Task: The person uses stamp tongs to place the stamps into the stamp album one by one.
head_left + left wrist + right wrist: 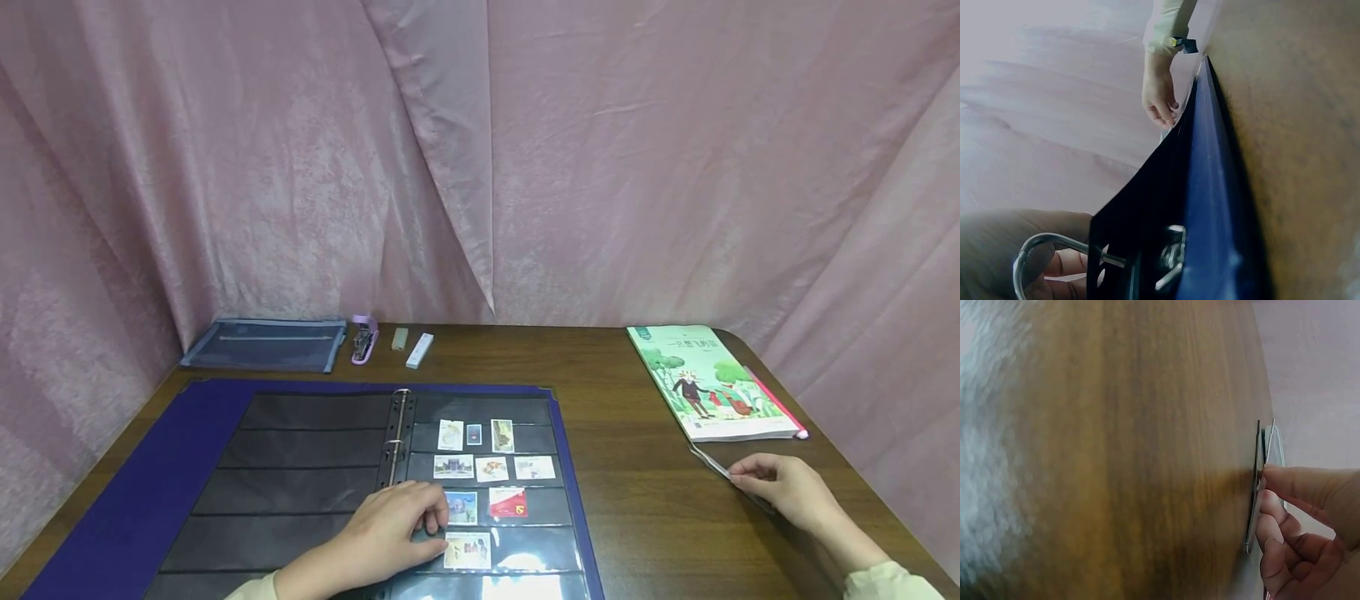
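A stamp album [191,433] with a dark blue cover and black pocket pages lies spread on the table. Several small stamps sit in the right page's rows, such as a red-and-white stamp [508,502]. My left hand [386,525] rests on the album by the metal rings [399,425], fingers loosely bent, thumb tip at the edge of a pale stamp [468,551]. Behind a ring, part of that hand shows in the left wrist view. Right of the album, my right hand [783,492] pinches slim metal tweezers [1252,515] between thumb and fingers, close to the tabletop.
A green illustrated book [701,383] lies at the back right, with a pink item [780,404] along its edge. At the back left are a blue mesh pouch [266,346], a purple stapler [364,340] and two small pale blocks. Pink curtains [570,167] surround the table.
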`<state>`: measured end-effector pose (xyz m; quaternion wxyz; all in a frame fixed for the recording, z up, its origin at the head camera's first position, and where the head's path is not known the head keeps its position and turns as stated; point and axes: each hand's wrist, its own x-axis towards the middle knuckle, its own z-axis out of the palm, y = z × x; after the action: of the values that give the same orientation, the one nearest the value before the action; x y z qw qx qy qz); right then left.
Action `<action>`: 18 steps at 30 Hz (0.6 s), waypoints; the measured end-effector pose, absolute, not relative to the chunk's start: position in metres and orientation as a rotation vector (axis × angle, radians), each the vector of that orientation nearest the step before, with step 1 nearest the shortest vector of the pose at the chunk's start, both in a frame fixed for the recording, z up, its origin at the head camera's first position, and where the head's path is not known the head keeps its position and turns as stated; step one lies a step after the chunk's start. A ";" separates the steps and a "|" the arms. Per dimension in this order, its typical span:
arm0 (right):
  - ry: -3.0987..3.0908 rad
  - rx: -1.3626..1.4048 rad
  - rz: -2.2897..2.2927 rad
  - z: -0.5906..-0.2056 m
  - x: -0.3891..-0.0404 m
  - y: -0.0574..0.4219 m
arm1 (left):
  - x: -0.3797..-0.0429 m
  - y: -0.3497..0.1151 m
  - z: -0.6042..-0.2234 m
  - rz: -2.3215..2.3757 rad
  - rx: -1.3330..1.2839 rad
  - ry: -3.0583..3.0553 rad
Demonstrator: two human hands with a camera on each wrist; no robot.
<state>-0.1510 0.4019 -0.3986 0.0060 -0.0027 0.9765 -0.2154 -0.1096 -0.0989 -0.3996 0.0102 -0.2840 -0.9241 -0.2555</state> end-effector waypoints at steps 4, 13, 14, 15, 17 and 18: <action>3.056 -0.027 -0.681 -0.399 -0.152 0.400 | -0.109 -0.100 -0.400 -0.785 -0.878 -2.884; 3.096 -0.060 -0.673 -0.387 -0.151 0.400 | -0.112 -0.099 -0.396 -0.779 -0.923 -2.922; 3.102 -0.059 -0.670 -0.386 -0.151 0.400 | -0.113 -0.099 -0.395 -0.772 -0.938 -2.928; 3.109 -0.065 -0.674 -0.385 -0.151 0.400 | -0.113 -0.098 -0.394 -0.764 -0.954 -2.933; 3.115 -0.073 -0.684 -0.382 -0.151 0.399 | -0.113 -0.098 -0.392 -0.737 -0.988 -2.938; 3.118 -0.080 -0.689 -0.381 -0.151 0.398 | -0.113 -0.098 -0.391 -0.722 -1.005 -2.942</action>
<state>-0.1509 0.3980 -0.3808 -0.0264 -0.0250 0.9758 -0.2157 -0.1125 -0.0983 -0.3913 -0.0249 -0.3147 -0.9215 -0.2262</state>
